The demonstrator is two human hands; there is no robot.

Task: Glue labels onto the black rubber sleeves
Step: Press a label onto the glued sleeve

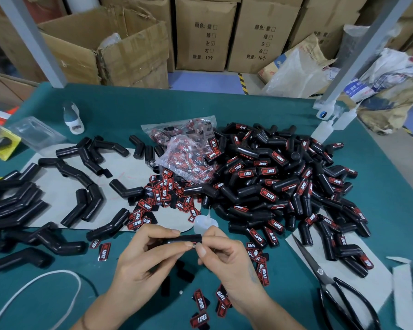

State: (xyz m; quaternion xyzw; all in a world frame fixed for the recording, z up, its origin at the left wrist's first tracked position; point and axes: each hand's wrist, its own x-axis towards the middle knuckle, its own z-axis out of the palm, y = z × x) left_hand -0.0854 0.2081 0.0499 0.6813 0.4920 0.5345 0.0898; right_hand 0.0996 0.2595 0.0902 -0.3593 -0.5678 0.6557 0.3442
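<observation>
My left hand [144, 254] grips a black rubber sleeve [185, 238] held level near the table's front middle. My right hand [221, 254] pinches a small label [193, 246] edge-on against the sleeve's underside. A small clear glue bottle [202, 223] with a thin nozzle stands just behind the hands. Bare black sleeves [81, 186] lie scattered at the left. A big pile of labelled sleeves [284, 184] fills the right. Loose red-and-black labels [157, 198] lie in the middle and by my wrists.
Plastic bags of labels [188, 151] lie at the centre back. Black scissors [332, 289] rest front right, a white cord [45, 289] loops front left. More glue bottles [329, 126] stand back right. A white bottle [73, 117] stands back left. Cardboard boxes [205, 32] line the far side.
</observation>
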